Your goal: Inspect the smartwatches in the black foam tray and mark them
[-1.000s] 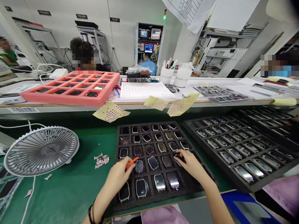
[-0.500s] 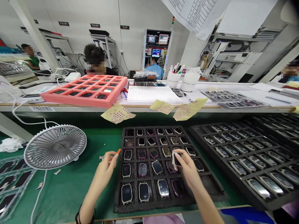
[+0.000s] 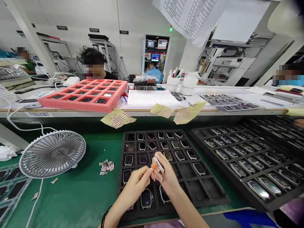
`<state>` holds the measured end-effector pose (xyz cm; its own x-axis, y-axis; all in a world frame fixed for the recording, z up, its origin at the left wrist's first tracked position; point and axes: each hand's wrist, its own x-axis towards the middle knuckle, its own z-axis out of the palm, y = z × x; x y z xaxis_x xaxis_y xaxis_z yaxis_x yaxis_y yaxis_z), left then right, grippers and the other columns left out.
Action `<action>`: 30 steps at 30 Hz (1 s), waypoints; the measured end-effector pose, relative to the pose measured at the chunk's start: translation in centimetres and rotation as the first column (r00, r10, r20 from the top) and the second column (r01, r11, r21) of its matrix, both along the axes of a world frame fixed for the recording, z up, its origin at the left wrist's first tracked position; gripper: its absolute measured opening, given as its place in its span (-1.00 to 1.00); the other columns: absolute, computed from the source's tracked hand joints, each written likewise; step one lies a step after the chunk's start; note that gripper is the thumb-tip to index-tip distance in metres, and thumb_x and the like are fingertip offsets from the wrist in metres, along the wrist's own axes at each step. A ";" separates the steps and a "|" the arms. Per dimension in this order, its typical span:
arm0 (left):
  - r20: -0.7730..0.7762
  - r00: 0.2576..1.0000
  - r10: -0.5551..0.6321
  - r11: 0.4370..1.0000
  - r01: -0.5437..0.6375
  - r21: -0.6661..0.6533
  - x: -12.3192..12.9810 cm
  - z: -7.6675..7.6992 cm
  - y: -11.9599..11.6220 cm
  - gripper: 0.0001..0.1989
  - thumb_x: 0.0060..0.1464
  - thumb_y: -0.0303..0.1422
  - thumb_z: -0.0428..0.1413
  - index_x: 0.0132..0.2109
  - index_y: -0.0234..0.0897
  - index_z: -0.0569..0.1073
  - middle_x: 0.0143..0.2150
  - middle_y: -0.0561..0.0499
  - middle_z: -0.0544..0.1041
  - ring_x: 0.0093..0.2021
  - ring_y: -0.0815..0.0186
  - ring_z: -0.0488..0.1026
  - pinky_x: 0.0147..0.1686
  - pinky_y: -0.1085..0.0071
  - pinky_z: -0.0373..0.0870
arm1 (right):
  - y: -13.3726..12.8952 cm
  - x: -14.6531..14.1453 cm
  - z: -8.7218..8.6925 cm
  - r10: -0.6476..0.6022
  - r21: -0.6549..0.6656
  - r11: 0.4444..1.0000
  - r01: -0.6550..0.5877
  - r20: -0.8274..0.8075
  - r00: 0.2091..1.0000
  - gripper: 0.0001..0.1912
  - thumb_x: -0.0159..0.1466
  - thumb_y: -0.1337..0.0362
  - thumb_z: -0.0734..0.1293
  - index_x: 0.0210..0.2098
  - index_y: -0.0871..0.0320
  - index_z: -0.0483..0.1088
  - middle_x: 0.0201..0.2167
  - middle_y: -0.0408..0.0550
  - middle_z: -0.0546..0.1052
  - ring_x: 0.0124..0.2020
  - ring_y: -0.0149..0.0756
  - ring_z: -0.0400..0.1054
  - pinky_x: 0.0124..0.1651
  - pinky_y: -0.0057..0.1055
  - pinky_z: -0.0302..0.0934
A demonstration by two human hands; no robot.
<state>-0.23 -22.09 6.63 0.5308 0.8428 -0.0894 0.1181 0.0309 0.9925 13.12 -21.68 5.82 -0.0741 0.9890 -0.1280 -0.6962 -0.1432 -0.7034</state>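
My right hand [image 3: 169,177] holds a smartwatch case [image 3: 159,165] with a pale frame, tilted on edge above the black foam tray [image 3: 198,191]. My left hand [image 3: 139,180] pinches a small orange-tipped tool [image 3: 155,166]. Its tip meets the side of the case, though whether it presses in I cannot tell. Below both hands, the tray's compartments hold several more watch cases [image 3: 145,199], some pale-framed and some purplish. My hands and forearms hide part of the middle and front rows.
Small paper-like scraps [image 3: 106,167] lie on the green mat left of the tray, near a grey fan [image 3: 57,154]. More filled black trays [image 3: 237,158] stand to the right. A pink foam tray [image 3: 83,95] sits on the shelf. A co-worker [image 3: 95,63] is behind it.
My right hand has carried the watch case left, away from its spot over the tray. My left hand has moved right with the orange-tipped tool, bringing both together. The scraps are now uncovered.
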 end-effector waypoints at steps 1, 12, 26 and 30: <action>-0.003 1.000 0.006 1.000 -0.006 0.002 0.0 -0.1 0.0 -0.57 0.20 -0.02 -0.12 -0.41 -0.28 0.30 -0.67 0.24 0.06 -0.69 0.51 -0.09 -0.67 0.52 -0.10 | 0.0 -0.1 0.0 -0.004 0.001 1.000 0.004 -0.007 1.000 -0.66 0.11 0.11 0.44 -0.43 0.11 0.19 -0.71 -0.37 0.29 -0.83 -0.66 -0.07 -0.76 -0.63 -0.24; -0.059 0.998 -0.028 0.999 0.030 0.030 -0.7 0.4 0.6 -0.52 0.17 -0.01 -0.10 -0.41 -0.33 0.42 -0.74 0.22 0.13 -0.70 0.50 -0.02 -0.64 0.51 -0.04 | -0.1 0.3 0.2 -0.029 0.090 0.996 0.011 0.204 0.978 -0.67 0.16 0.05 0.40 -0.38 0.12 0.23 -0.77 -0.41 0.17 -0.81 -0.64 -0.10 -0.74 -0.66 -0.23; 0.080 0.994 0.070 0.996 -0.066 -0.055 0.1 -0.4 0.8 -0.44 0.05 0.16 -0.03 -0.51 -0.29 0.32 -0.75 0.21 0.10 -0.72 0.52 -0.01 -0.71 0.55 -0.05 | -0.3 -0.4 -1.0 0.040 -0.045 0.998 -0.042 -0.035 0.999 -0.71 0.16 0.13 0.41 -0.27 0.09 0.25 -0.74 -0.40 0.17 -0.76 -0.62 -0.25 -0.73 -0.64 -0.30; 0.140 0.984 0.114 0.992 -0.105 -0.071 0.8 -0.7 0.7 -0.52 -0.01 0.10 0.09 -0.43 -0.27 0.29 -0.56 0.11 0.28 -0.54 0.41 0.26 -0.52 0.48 0.30 | -0.9 -1.2 -1.3 -0.020 -0.003 1.000 0.021 0.190 0.981 -0.72 0.20 0.07 0.37 -0.24 0.06 0.26 -0.64 -0.35 0.22 -0.71 -0.61 -0.10 -0.70 -0.66 -0.18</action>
